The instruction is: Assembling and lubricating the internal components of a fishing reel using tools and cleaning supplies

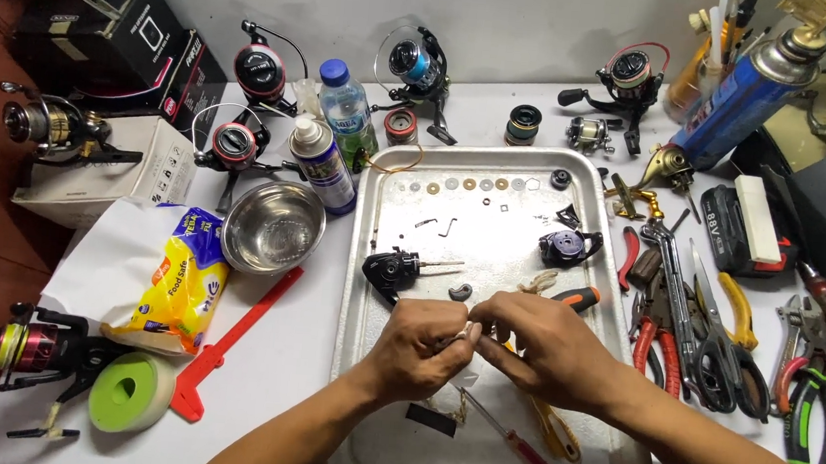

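Note:
Both my hands meet over the near middle of a metal tray (364, 356). My left hand (416, 345) and my right hand (534, 342) pinch a small white part (465, 332) between their fingertips; what else they hold is hidden. Just beyond them on the tray lie a black reel body with a shaft (392, 270), a small grey piece (460, 292) and a black reel housing (565, 246). A row of washers (468, 183) lies along the tray's far edge. A red-handled screwdriver (514, 440) and a yellow-handled tool (554, 432) lie under my wrists.
Several pliers and scissors (709, 334) lie right of the tray. A steel bowl (272, 227), spray can (323, 164), water bottle (348, 111), yellow packet (179, 277), red caliper (228, 340) and green tape roll (128, 391) sit left. Several fishing reels (416, 67) ring the table. A blue gas canister (743, 96) stands far right.

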